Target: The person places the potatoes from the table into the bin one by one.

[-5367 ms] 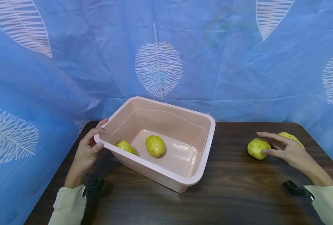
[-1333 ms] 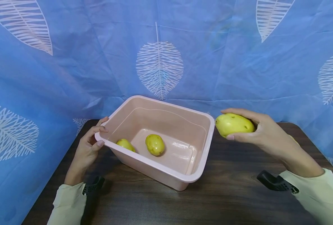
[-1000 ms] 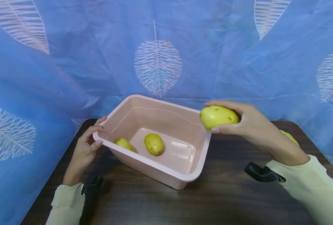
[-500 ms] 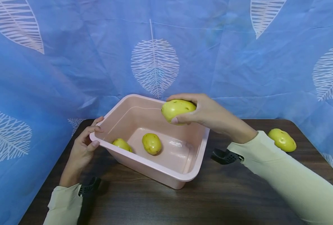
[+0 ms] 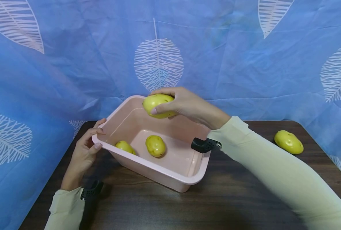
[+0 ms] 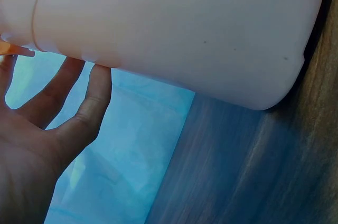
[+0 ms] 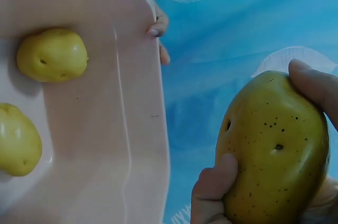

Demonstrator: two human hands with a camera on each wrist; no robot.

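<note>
In the head view my right hand (image 5: 189, 103) grips a yellow potato (image 5: 157, 103) above the back part of a pink plastic basin (image 5: 150, 167). The right wrist view shows this potato (image 7: 274, 145) large, with dark pits and specks, between thumb and fingers. My left hand (image 5: 85, 151) holds the basin's left corner by the rim, thumb in front and fingertips over the edge. From below, the left wrist view has the left fingers (image 6: 95, 97) against the basin wall (image 6: 185, 23). Inside the basin lie two more potatoes, one near the middle (image 5: 155, 146) and one by the left wall (image 5: 125, 146).
Another yellow potato (image 5: 289, 142) lies on the dark wooden table (image 5: 130, 207) toward its right back corner. A blue cloth (image 5: 230, 57) with white leaf prints hangs behind and to the left. Each wrist wears a black strap (image 5: 205, 145).
My right hand took a potato from the table's right side, lifted it and carried it left over the basin. My left hand has kept hold of the rim.
</note>
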